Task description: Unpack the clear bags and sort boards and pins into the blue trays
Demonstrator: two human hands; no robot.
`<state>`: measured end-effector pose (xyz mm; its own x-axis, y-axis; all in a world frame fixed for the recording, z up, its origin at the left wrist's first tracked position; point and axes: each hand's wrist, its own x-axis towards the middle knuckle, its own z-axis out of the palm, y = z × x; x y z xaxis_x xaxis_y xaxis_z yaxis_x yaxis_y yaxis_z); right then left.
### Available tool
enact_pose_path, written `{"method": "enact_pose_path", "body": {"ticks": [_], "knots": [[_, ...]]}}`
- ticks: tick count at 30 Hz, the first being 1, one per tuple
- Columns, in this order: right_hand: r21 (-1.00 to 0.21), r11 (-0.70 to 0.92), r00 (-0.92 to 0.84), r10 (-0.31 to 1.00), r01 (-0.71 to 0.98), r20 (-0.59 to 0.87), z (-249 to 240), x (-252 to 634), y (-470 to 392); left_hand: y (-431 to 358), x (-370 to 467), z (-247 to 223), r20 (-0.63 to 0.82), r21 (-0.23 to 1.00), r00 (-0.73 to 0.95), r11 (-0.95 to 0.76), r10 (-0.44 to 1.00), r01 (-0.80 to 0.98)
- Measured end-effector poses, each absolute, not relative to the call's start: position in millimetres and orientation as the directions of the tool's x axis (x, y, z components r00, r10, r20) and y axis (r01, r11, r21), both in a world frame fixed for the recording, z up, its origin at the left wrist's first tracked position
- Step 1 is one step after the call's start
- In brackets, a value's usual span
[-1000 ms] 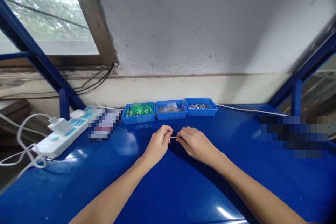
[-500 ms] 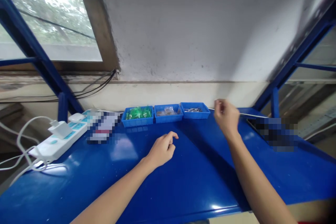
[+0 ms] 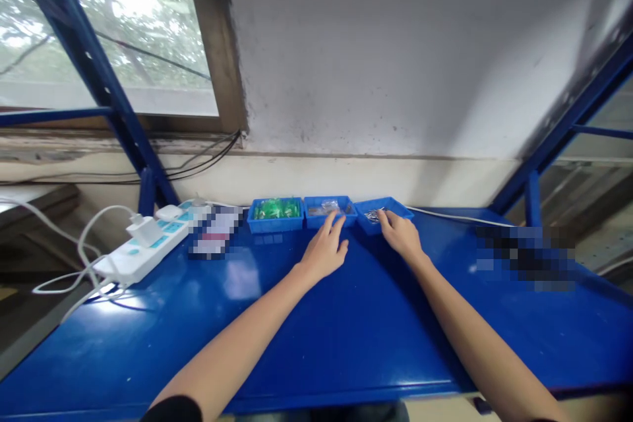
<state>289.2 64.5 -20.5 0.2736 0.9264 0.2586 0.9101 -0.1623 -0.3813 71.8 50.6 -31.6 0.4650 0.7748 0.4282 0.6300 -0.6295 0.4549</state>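
Observation:
My left hand (image 3: 324, 252) hovers at the front of the middle blue bin (image 3: 316, 221), its fingers apart and nothing in them. Clear plastic packets (image 3: 330, 205) lie inside that bin. My right hand (image 3: 401, 236) reaches over the front right side of the right blue bin (image 3: 395, 206), fingertips drawn together among thin shiny metal pieces (image 3: 372, 215). Whether a piece sits between those fingertips is hidden. That bin stands turned at an angle beside the middle one. Left of them, another blue bin (image 3: 277, 225) holds green packets (image 3: 274, 208).
The blue table (image 3: 277, 356) runs up to the wall. A white power strip (image 3: 148, 252) with plugs and looping cables stands on the left, beside a blurred phone-like item (image 3: 217, 232). A blurred dark object (image 3: 529, 257) lies at right. Blue frame posts rise on both sides.
My right hand has come down and left into the right bin, which is now turned. My left hand has moved forward to the middle bin and spread its fingers. The view has shifted.

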Motion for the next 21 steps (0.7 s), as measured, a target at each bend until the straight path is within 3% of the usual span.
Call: {"method": "enact_pose_path", "body": {"ticks": [7, 13, 21], "knots": [[-0.448, -0.294, 0.419, 0.883, 0.844, 0.212, -21.3, 329.0, 44.8, 76.6, 97.0, -19.9, 0.310, 0.464, 0.358, -0.469, 0.881, 0.752], [-0.591, -0.249, 0.440, 0.874, 0.768, 0.204, -32.4, 346.1, 54.1, 39.8, 58.0, -21.9, 0.308, 0.423, 0.386, -0.489, 0.870, 0.763], [-0.661, -0.118, 0.416, 0.853, 0.741, 0.314, -22.4, 331.6, 50.2, 23.0, 23.8, -30.9, 0.359, 0.583, 0.335, -0.489, 0.871, 0.649]]}}
